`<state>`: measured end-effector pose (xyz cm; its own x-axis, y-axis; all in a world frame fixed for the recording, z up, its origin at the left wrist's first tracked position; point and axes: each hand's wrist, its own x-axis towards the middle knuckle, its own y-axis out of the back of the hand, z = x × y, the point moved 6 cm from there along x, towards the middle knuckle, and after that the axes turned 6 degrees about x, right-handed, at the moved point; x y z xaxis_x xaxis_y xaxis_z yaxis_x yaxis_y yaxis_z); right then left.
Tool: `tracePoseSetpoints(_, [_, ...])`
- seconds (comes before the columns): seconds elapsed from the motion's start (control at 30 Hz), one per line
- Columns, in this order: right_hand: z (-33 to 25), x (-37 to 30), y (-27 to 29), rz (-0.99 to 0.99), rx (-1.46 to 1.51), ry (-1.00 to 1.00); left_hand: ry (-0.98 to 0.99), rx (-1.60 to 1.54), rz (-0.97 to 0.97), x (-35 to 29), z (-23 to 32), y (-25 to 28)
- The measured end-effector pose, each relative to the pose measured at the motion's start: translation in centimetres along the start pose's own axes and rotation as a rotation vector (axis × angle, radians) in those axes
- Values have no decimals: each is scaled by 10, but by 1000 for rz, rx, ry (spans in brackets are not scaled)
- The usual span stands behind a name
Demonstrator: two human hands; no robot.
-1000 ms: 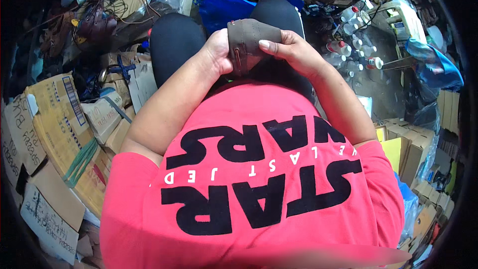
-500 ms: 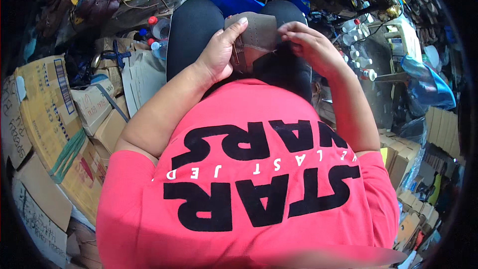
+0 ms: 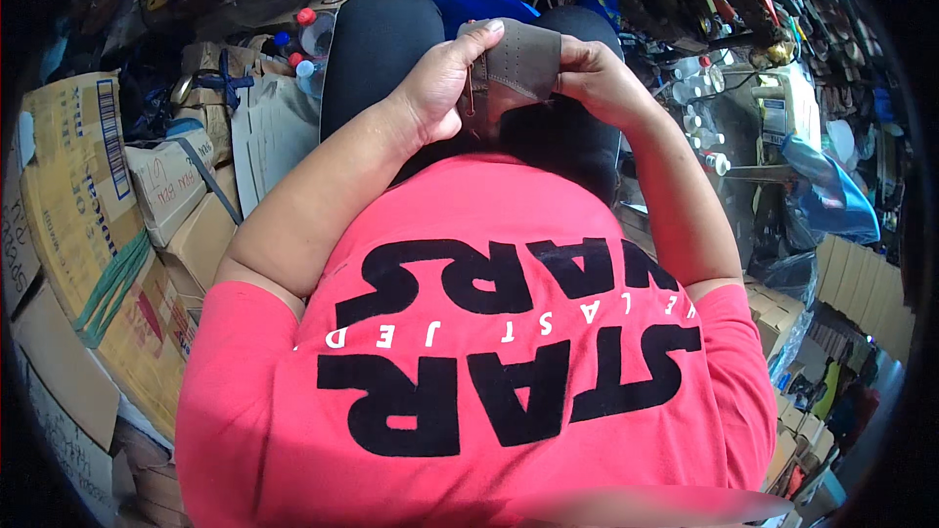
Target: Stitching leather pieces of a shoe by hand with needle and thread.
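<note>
From my remote seat I see the brown leather piece (image 3: 528, 51) over the lap, between the dark trouser legs (image 3: 381, 49). The left hand (image 3: 438, 88) clamps its left side, thumb over the face, near the reddish lace (image 3: 470, 93); the fingers behind are hidden. The right hand (image 3: 604, 83) pinches the right edge, fingers narrow. I judge it light, bendy yet fairly firm, not slippery and hardly fragile; I'd grip the plain edges, clear of lace and stitching. Half a second ago the right fingers were apart from that edge; now they meet it, while the left grip matches.
</note>
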<state>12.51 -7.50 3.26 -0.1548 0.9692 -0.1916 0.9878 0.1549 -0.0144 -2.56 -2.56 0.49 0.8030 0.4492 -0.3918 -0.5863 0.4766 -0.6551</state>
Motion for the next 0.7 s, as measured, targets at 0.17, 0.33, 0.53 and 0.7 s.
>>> tracePoseSetpoints(0.17, [3,3,-2,-95,36,-123,-14,13,-23,0,2,-1])
tracePoseSetpoints(0.33, [2,0,-4,-87,177,-107,5,12,-66,0,1,-4])
tracePoseSetpoints(0.53, [10,1,-2,-119,221,-120,29,27,-57,0,-1,-7])
tracePoseSetpoints(0.7, [20,4,3,-145,197,-200,41,39,-4,2,-2,-9])
